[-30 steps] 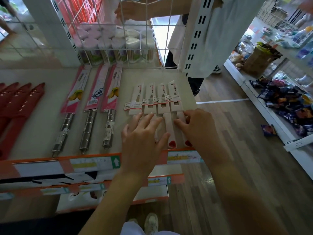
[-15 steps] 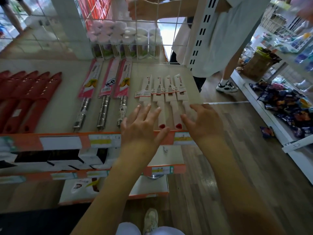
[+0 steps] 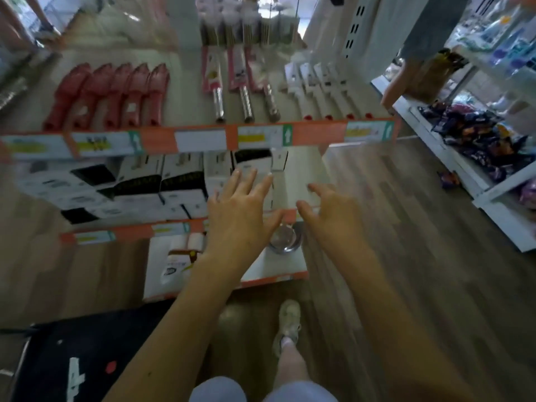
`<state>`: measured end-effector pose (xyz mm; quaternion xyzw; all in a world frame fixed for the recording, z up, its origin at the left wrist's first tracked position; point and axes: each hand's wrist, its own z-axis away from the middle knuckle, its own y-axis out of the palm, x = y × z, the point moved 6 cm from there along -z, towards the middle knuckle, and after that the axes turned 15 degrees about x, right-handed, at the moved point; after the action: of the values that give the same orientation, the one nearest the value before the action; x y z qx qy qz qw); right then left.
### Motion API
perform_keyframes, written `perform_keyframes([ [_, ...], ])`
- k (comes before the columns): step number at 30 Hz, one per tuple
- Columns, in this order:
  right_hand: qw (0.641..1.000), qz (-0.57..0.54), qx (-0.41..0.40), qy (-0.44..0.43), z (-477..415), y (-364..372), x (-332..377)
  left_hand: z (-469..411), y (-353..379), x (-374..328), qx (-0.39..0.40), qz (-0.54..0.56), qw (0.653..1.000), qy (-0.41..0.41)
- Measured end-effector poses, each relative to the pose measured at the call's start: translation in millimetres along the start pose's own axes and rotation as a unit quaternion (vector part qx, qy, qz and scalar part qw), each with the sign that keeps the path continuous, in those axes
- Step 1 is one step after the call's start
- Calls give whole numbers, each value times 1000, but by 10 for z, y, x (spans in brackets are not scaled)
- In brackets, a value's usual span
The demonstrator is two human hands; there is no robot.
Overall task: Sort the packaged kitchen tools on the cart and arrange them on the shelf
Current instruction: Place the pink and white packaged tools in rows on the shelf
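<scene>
Fingers (image 3: 246, 181) spread, holding nothing, on left hand (image 3: 237, 216) and right hand (image 3: 333, 219); hands apart, at centre. White-handled packaged tools (image 3: 322, 91) in a row at 1 o'clock on top shelf (image 3: 203, 137). Pink-carded steel tools (image 3: 245, 94) at 12 o'clock, red tools (image 3: 116, 97) at 10 o'clock. Motion-blurred throughout.

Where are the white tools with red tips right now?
The white tools lie at the right end of the top shelf, right of the three pink-carded steel tools, in the head view.
</scene>
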<state>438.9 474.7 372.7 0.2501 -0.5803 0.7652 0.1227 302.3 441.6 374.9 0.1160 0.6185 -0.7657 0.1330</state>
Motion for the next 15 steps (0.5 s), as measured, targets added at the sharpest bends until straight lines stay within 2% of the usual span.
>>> perform_keyframes([
  [7,992,-60,107,11,636,1151,88,762,677,793,49,40,995,-81],
  [11,983,-54,172,24,871,1637,148,1207,1046,1264,30,87,986,-141],
  [15,976,-61,209,-3,1110,2029,341,1664,1405,1678,55,103,972,-205],
])
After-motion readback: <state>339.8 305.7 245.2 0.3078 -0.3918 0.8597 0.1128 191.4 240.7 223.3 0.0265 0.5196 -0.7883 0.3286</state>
